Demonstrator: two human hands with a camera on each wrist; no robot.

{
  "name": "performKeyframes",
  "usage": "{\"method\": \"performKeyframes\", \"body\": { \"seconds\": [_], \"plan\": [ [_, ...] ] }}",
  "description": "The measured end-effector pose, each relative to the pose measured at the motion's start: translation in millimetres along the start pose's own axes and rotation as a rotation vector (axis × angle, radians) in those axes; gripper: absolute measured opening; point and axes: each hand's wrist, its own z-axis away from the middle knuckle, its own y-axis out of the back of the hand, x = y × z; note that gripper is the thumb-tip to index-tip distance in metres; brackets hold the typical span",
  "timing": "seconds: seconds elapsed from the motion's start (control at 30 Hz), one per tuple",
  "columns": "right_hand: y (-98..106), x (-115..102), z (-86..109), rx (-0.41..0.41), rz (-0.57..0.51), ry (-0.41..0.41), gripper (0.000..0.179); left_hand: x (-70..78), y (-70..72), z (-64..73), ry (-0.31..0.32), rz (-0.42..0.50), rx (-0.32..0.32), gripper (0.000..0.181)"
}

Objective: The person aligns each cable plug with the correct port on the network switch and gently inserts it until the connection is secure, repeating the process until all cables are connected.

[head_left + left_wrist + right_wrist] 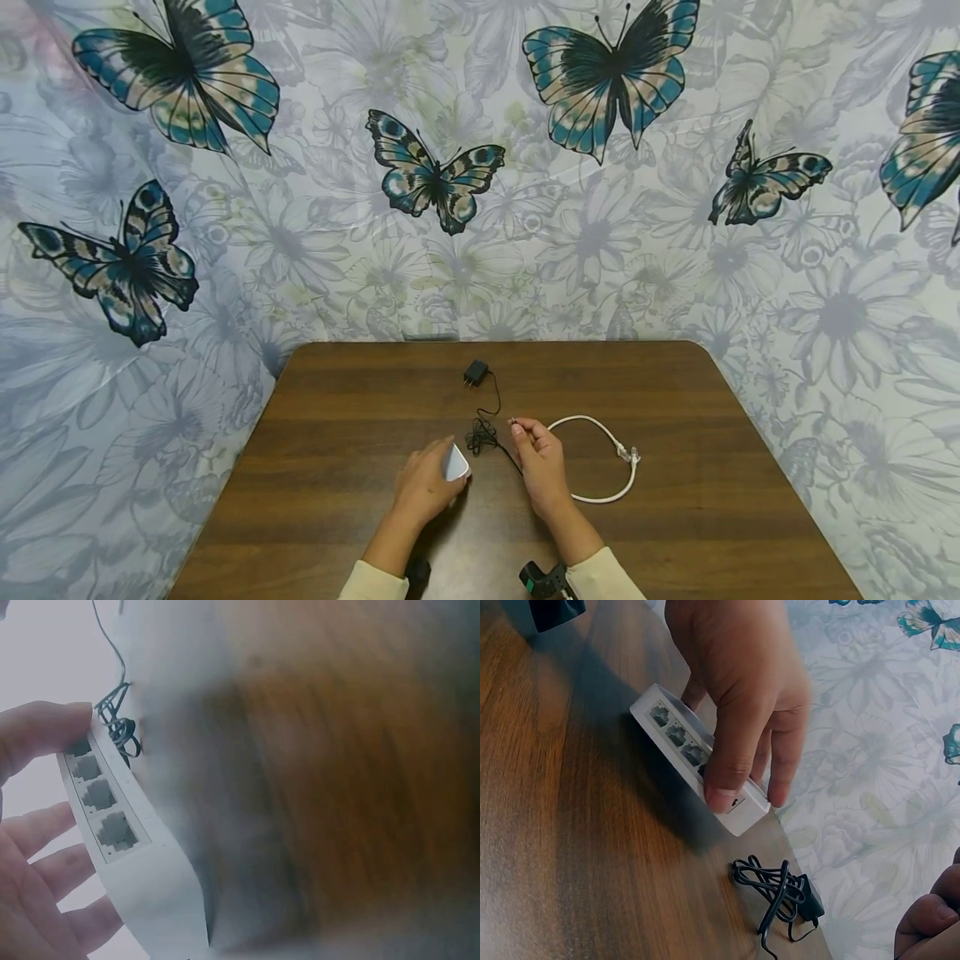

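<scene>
My left hand point(427, 482) grips a white network switch point(455, 463) by its edges and holds it tilted over the table. A row of several Ethernet ports shows along the side of the switch point(100, 796) in the left wrist view, with the thumb across one end of the row. My right hand point(543, 462) pinches the small end of a thin black power cord point(510, 458) between thumb and forefinger, apart from the switch. Its plug tip is too small to make out. The cord's bundled part point(769, 889) lies on the table between the hands.
A black power adapter point(476, 372) lies towards the back of the brown wooden table point(712, 533). To the right of my right hand lies a looped white Ethernet cable point(600, 500) with clear plugs. Behind the table hangs a butterfly-print cloth point(465, 283).
</scene>
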Motion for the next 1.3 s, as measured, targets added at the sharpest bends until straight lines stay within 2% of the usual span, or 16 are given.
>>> {"method": "performKeyframes", "body": {
  "seconds": [0.3, 0.47, 0.73, 0.9, 1.13, 1.3],
  "plan": [
    [0, -2, 1.7, -0.006, 0.128, -0.010, 0.023, 9.2, 5.4, 1.0, -0.035, 0.020, 0.019, 0.073],
    [-2, -3, 2.4, -0.027, 0.178, -0.021, 0.024, 15.2, 8.3, 2.0, -0.062, 0.039, 0.019, 0.072],
    [-2, -1, 3.3, -0.056, 0.159, -0.074, 0.029, 23.5, 12.0, 3.9, -0.090, 0.059, 0.041, 0.074],
    [-3, -2, 3.9, -0.074, 0.151, -0.082, 0.028, 27.2, 13.8, 3.7, -0.070, 0.061, 0.036, 0.079],
    [-11, -32, 12.1, -0.114, 0.197, -0.109, 0.020, 30.4, 15.6, 4.0, -0.068, 0.073, 0.043, 0.080],
    [-12, -32, 13.2, -0.134, 0.230, -0.117, 0.020, 32.8, 17.2, 4.7, -0.073, 0.078, 0.053, 0.080]
  ]
}}
